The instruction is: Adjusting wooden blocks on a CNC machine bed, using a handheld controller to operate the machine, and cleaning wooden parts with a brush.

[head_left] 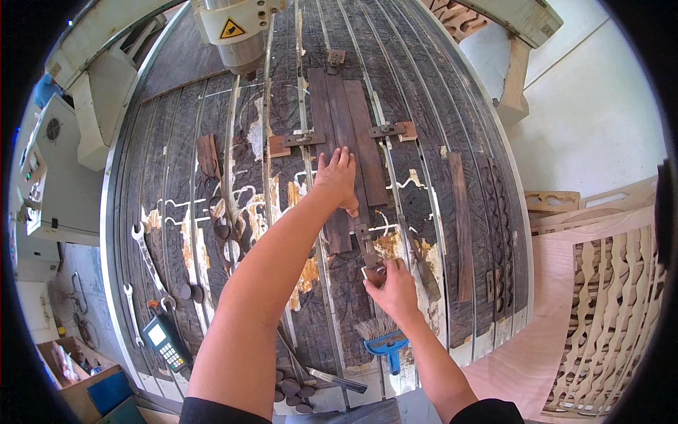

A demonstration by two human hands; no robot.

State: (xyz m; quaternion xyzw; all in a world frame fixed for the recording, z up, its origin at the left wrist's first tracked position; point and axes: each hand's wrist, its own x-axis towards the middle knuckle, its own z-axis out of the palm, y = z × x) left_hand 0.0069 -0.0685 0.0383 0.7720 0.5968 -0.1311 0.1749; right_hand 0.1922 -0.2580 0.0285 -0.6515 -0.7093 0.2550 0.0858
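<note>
My left hand (336, 181) lies flat on dark wooden boards (366, 152) that sit side by side on the machine bed (275, 106). Its fingers are stretched out and point away from me. Close to the boards' near end, my right hand (397, 291) is closed with fingertips and thumb on a small wooden block (374, 274) at the end of a metal hold-down clamp (365, 244). Similar clamps hold the boards at the left (304, 139), the right (387, 131) and the far end (335, 60). A spindle (239, 49) hangs over the bed, beyond and left of the boards.
Wrenches (148, 261) and a handheld keypad controller (167, 343) lie at the left. A blue brush (386, 344) and a flat-bladed tool (339, 380) are near the front edge. Dark wood strips (460, 226) lie right. Cut-out plywood sheets (600, 304) stand beyond the bed's right edge.
</note>
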